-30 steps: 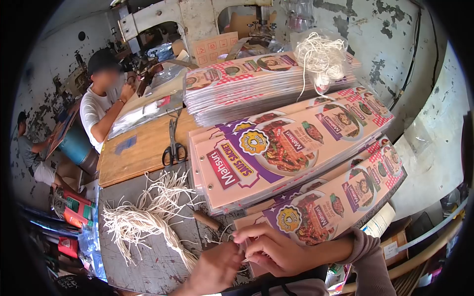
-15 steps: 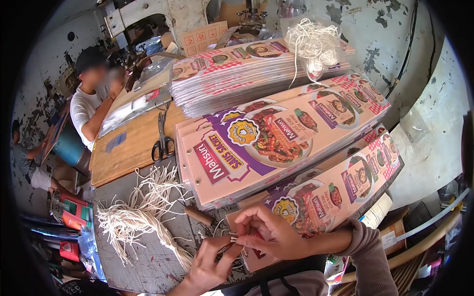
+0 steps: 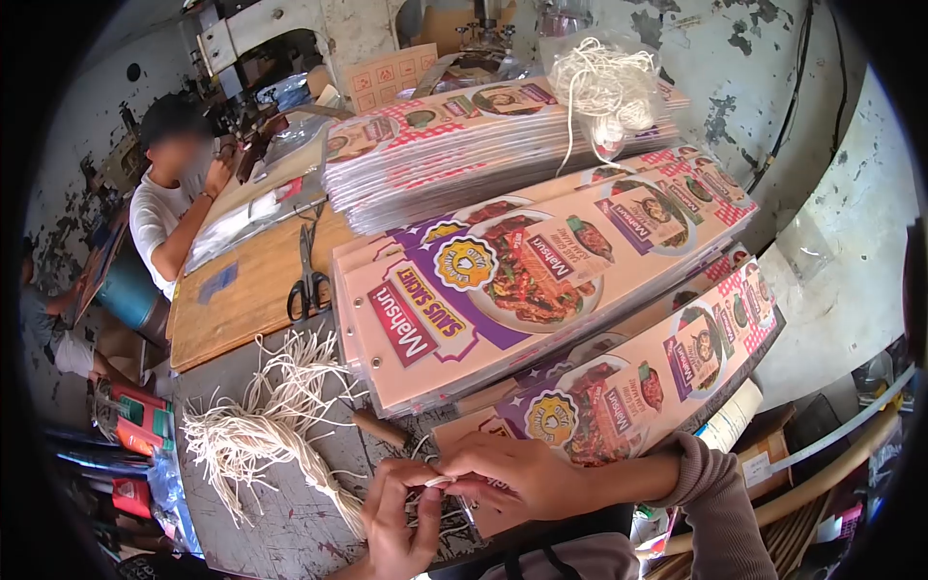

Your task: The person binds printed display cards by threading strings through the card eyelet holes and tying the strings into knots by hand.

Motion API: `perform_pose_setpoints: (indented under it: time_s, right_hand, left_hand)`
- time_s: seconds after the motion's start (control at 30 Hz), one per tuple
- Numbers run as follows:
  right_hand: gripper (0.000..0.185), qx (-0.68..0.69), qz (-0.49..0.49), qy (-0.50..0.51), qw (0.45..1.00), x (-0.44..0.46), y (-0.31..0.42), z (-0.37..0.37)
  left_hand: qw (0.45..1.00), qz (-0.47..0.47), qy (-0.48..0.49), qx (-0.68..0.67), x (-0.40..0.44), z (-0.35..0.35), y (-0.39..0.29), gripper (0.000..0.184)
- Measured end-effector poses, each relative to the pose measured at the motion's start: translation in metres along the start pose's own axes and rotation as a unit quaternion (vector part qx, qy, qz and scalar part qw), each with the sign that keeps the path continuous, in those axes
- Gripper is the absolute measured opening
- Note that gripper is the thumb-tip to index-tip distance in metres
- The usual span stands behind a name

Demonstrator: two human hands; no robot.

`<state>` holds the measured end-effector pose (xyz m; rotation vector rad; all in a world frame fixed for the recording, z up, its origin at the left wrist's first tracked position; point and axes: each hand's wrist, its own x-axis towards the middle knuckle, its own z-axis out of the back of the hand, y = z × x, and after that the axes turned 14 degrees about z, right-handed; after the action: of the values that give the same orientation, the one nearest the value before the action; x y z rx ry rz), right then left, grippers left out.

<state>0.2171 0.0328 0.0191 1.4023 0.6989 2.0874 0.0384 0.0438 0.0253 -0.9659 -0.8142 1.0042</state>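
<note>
My left hand (image 3: 401, 512) and my right hand (image 3: 527, 476) meet at the front edge of the table, both with fingers pinched on a short white cord (image 3: 441, 480). Beneath them lies a printed food-advert board (image 3: 619, 425), its near left end partly covered by my right hand. A wooden-handled tool (image 3: 379, 426) rests just beyond my left hand. To its left spreads a bundle of cut white cords (image 3: 290, 454).
Stacks of similar boards (image 3: 406, 387) fill the middle, with another pile (image 3: 435, 164) behind. A bag of cord (image 3: 609, 92) sits on top. Black-handled scissors (image 3: 309, 280) lie on a wooden board (image 3: 217, 324). A person (image 3: 169, 208) sits at the far left.
My hands have drawn closer together, and the fingers of my right hand have come down from a raised, arched pose onto the cord. The view has shifted slightly.
</note>
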Motion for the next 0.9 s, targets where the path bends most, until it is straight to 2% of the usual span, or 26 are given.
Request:
perform_pose_setpoints:
  time_s: [0.03,0.07,0.13,0.17,0.3,0.37,0.47,0.5,0.57,0.6,0.67,0.9]
  right_hand:
    - [0.026,0.007,-0.026,0.021,0.999,-0.001,0.000,0.001]
    - [0.025,0.015,-0.052,0.042,0.998,-0.001,0.000,0.001]
    - [0.023,0.037,-0.073,0.042,0.996,0.001,0.004,0.002]
    - [0.021,0.054,-0.095,0.041,0.993,0.001,0.006,0.003]
    - [0.017,0.099,-0.045,0.010,0.994,0.004,0.001,0.003]
    - [0.015,0.145,-0.067,0.028,0.987,0.004,0.002,0.005]
    - [0.014,0.159,-0.091,0.040,0.982,0.009,0.006,0.013]
    - [0.014,0.164,-0.089,0.043,0.982,0.010,0.004,0.013]
    - [0.012,0.122,-0.029,0.014,0.992,0.009,-0.001,0.013]
    - [0.012,0.123,-0.028,0.015,0.992,0.007,-0.003,0.014]
    - [0.015,0.131,-0.100,0.000,0.986,0.004,-0.005,0.015]
    - [0.019,0.105,-0.079,0.021,0.991,0.004,-0.005,0.015]
  left_hand:
    - [0.999,-0.008,0.036,-0.001,-0.001,0.004,0.006,0.016]
    - [0.999,-0.006,0.032,0.001,-0.003,0.001,0.008,0.016]
    - [0.995,0.009,0.003,-0.104,-0.004,-0.007,0.007,0.027]
    - [0.998,0.001,0.041,-0.048,-0.003,-0.002,0.010,0.037]
    - [0.997,-0.009,0.059,-0.055,-0.004,0.001,0.013,0.034]
    - [0.995,-0.041,0.031,-0.087,-0.003,0.000,0.018,0.029]
    - [0.989,-0.022,0.039,-0.140,-0.002,0.002,0.019,0.021]
    - [0.993,-0.022,0.017,-0.117,-0.002,0.003,0.016,0.015]
    - [0.996,-0.048,0.022,-0.076,0.004,0.007,0.011,0.014]
    - [0.996,-0.074,0.033,-0.040,0.007,0.007,0.009,0.014]
    - [0.996,-0.079,0.012,-0.031,0.010,0.005,0.003,0.017]
    - [0.998,-0.069,0.006,0.012,0.006,0.009,0.007,0.016]
